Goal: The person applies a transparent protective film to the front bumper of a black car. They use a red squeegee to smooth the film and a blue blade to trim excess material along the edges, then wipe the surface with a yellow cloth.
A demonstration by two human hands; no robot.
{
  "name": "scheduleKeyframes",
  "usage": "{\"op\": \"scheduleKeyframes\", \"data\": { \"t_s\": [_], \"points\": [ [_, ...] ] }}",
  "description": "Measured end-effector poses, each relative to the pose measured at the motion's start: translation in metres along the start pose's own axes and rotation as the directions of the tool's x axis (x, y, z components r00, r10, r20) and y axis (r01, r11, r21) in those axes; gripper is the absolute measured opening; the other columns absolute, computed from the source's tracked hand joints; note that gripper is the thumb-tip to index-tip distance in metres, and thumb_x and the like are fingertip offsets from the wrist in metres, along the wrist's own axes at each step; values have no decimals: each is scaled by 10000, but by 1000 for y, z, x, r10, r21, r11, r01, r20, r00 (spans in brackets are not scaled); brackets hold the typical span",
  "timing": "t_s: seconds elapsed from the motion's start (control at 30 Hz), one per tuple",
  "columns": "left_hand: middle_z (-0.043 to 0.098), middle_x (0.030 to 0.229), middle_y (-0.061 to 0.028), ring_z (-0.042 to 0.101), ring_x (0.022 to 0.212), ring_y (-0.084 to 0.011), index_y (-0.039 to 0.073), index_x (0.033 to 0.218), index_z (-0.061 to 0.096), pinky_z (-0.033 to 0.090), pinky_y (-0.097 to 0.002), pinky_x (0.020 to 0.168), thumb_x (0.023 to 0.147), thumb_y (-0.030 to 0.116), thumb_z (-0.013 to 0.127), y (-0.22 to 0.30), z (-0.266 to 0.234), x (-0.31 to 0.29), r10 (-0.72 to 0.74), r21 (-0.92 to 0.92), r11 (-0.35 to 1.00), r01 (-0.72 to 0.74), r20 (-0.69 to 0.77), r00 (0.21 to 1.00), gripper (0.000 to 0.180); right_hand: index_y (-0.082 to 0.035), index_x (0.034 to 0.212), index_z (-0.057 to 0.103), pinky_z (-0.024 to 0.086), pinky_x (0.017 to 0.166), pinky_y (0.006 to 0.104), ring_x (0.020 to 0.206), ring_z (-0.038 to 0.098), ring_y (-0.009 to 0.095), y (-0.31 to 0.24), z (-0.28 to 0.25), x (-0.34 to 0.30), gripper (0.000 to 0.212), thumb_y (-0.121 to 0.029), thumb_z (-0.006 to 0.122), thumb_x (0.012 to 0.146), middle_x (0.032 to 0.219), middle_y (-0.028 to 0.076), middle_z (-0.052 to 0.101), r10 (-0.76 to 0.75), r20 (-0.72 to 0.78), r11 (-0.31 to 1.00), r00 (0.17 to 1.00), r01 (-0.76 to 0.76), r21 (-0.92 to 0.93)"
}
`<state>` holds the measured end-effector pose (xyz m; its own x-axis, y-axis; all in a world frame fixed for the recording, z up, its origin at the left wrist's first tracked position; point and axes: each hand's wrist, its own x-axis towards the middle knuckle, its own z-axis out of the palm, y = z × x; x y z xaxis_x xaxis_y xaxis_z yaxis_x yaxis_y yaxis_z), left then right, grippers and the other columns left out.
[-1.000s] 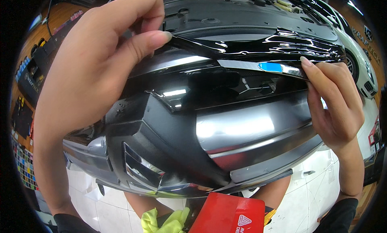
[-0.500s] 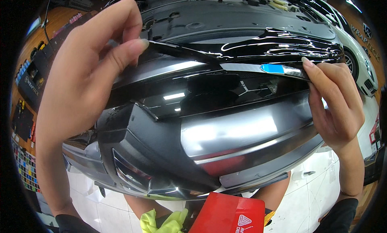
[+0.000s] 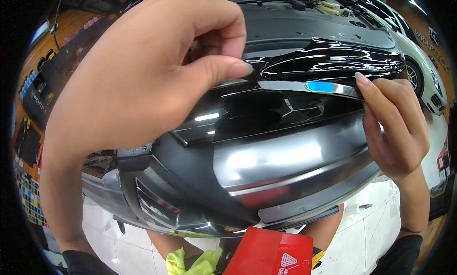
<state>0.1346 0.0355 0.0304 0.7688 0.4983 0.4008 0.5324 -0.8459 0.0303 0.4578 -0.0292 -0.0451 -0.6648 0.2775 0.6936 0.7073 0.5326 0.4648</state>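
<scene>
Both my hands are raised over the front of a black car. A glossy black film (image 3: 328, 56), rippled with reflections, lies along the car's upper front edge. My left hand (image 3: 147, 70) is closed in a pinch on a thin black piece of film, mostly hidden by the fingers. Between thumb and fingers my right hand (image 3: 397, 118) holds a slim flat silver tool (image 3: 290, 86) with a blue patch. The tool points left across the film's near edge, its tip close to my left thumb. Whether the tip touches the film I cannot tell.
Below my hands curves the car's shiny bumper (image 3: 281, 156), with a matt dark panel (image 3: 190, 180) at its left. A red pouch (image 3: 266, 251) and a yellow-green cloth (image 3: 193, 261) hang at my waist. A white car (image 3: 423, 70) stands at the far right.
My left hand has moved right, close to the silver tool's tip, and the dark strip stretched from its pinch has shortened. My right hand has barely moved.
</scene>
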Motion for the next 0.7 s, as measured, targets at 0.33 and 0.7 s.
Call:
{"op": "scheduleKeyframes", "data": {
  "t_s": [0.33, 0.7],
  "points": [
    [579, 826, -7, 531, 775, -102, 11, 946, 624, 438, -281, 716, 1006, 139, 750, 0, -13, 3, -152, -172, 969, 175, 142, 978, 189, 122, 1211, 743, 522, 630, 367, 765, 644, 290, 1, 4, 3, 509, 148, 754, 703, 981, 192, 677, -1, -68, 999, 998, 5, 51],
    [687, 763, -68, 654, 699, -173, 7, 973, 702, 507, -330, 655, 980, 145, 797, -23, -35, 22, -73, -384, 895, 228, 379, 923, 167, 111, 1181, 762, 519, 630, 352, 776, 655, 270, -3, -9, 10, 590, -79, 706, 625, 981, 163, 691, -4, -15, 1000, 1000, 4, 13]
  ]
}}
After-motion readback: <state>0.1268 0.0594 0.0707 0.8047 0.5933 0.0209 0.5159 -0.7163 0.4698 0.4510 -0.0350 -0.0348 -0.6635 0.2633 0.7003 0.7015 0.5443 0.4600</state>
